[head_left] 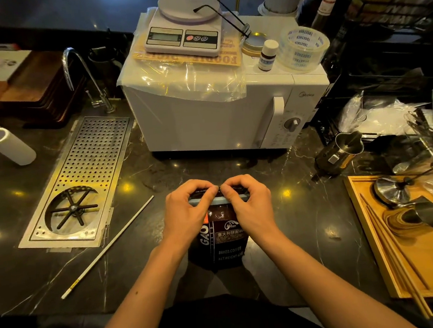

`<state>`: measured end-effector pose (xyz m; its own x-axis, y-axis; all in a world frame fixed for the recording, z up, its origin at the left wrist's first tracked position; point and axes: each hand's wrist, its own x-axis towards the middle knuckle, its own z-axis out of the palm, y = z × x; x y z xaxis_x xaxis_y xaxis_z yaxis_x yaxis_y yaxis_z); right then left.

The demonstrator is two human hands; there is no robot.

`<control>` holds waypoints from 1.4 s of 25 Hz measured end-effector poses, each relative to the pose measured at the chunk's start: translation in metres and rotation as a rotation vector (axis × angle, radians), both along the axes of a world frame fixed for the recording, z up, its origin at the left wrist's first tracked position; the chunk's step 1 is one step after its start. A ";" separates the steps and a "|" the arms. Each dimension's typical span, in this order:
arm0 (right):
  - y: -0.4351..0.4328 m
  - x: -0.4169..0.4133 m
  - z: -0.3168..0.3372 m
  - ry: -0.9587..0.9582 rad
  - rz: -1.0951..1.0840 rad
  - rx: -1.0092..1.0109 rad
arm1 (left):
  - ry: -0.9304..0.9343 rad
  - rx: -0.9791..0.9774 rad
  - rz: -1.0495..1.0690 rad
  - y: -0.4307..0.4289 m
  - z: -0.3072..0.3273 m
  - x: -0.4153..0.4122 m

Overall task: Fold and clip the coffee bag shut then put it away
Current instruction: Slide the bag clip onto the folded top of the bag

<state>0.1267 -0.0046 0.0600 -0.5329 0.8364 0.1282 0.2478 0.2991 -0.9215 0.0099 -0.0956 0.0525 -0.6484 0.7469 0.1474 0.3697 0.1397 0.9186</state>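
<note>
A dark brown coffee bag [223,241] with white print stands upright on the black marble counter, right in front of me. Its top is folded over, and a long grey clip bar [218,201] lies across the fold. My left hand [185,213] pinches the left half of the fold and clip. On the right half, my right hand [250,205] does the same. The two thumbs nearly touch at the middle. The fingers hide most of the bag's top edge.
A white microwave [206,117] stands just behind the bag, with a kitchen scale [185,33] and tape roll [304,46] on top. A perforated metal drain tray [80,181] and a thin white rod [107,248] lie to the left. A wooden tray [368,234] with metal tools sits right.
</note>
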 end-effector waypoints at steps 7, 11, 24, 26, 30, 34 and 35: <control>0.000 0.000 0.000 0.019 -0.011 -0.047 | 0.088 0.012 -0.006 0.000 -0.001 -0.001; 0.000 0.007 -0.004 0.079 -0.039 -0.231 | -0.128 0.028 0.098 -0.003 -0.007 0.003; -0.002 0.006 -0.007 0.172 -0.145 -0.351 | -0.449 0.102 0.135 -0.002 -0.013 0.004; 0.002 0.007 -0.006 0.164 -0.126 -0.366 | -0.453 0.112 0.135 -0.002 -0.013 0.004; 0.006 0.012 -0.006 0.152 -0.073 -0.396 | -0.468 0.089 0.117 -0.002 -0.013 0.005; 0.002 0.011 -0.007 0.169 -0.095 -0.420 | -0.487 0.074 0.070 -0.005 -0.016 0.000; 0.002 0.010 -0.007 0.169 -0.103 -0.413 | -0.500 0.076 0.055 -0.004 -0.017 -0.001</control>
<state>0.1366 -0.0031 0.0528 -0.4444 0.8833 -0.1491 0.0926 -0.1203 -0.9884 0.0085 -0.0998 0.0356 -0.6918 0.7087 -0.1386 -0.1236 0.0728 0.9897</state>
